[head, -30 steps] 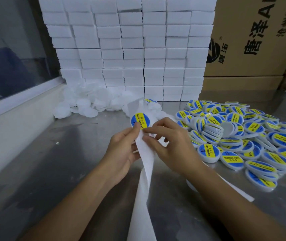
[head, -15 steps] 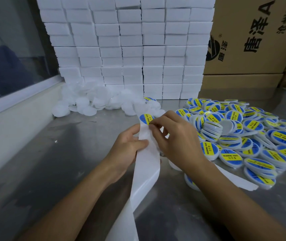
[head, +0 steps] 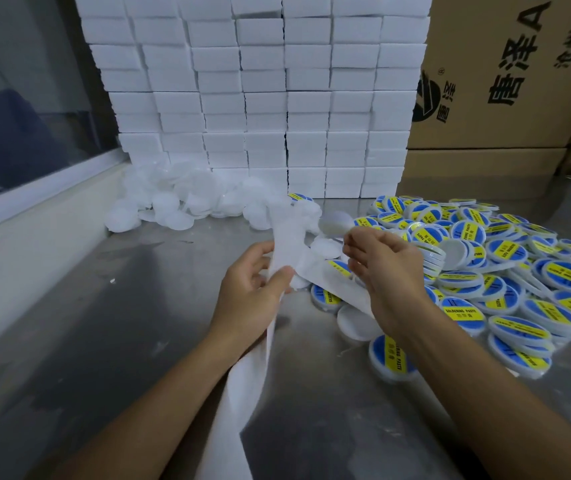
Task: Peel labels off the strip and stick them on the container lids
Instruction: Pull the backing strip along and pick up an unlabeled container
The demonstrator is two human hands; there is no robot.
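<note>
My left hand (head: 253,292) grips the white backing strip (head: 242,393), which runs up from the bottom edge and past its thumb to a blurred bare end (head: 287,223). To the right and apart from the strip, my right hand (head: 386,268) has thumb and forefinger pinched on a pale round label (head: 336,221), whose printed side is turned away. Plain white lids (head: 173,202) lie heaped at the back left. Lids with blue and yellow labels (head: 506,271) are piled on the right. One plain white lid (head: 355,323) lies under my right wrist.
A wall of stacked white boxes (head: 260,98) closes the back of the steel table (head: 121,323). Brown cartons (head: 506,81) stand at the back right. A window ledge (head: 34,209) runs along the left. A loose spent strip (head: 339,289) lies beneath my right hand.
My right hand has pulled the label off the top of the strip and moved right with it. The strip's top end now shows no label. My left hand keeps hold of the strip.
</note>
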